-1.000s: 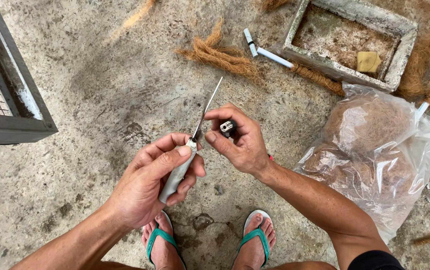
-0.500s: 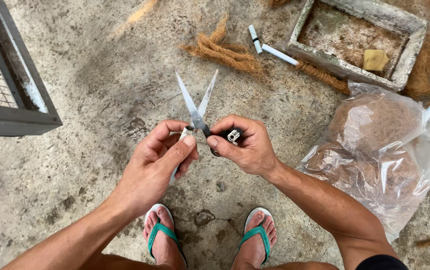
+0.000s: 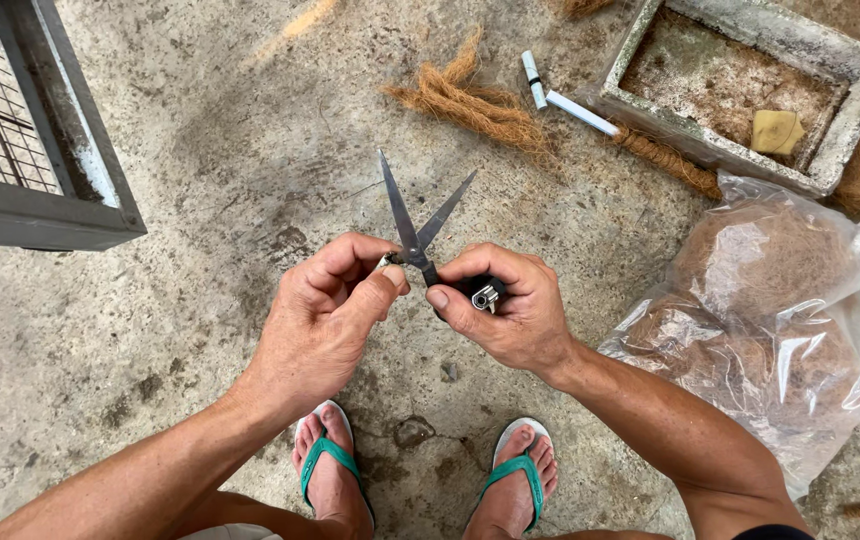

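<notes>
Over concrete floor [image 3: 200,200], left hand [image 3: 325,320] and right hand [image 3: 510,310], each grip closed on open scissors [image 3: 420,225].

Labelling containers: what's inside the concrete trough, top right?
Inside the concrete trough: a brownish, dirt-like layer across the bottom and one yellowish sponge-like block near its right end. The near wall hides the floor strip just behind it; whatever is under the block is covered.
</notes>
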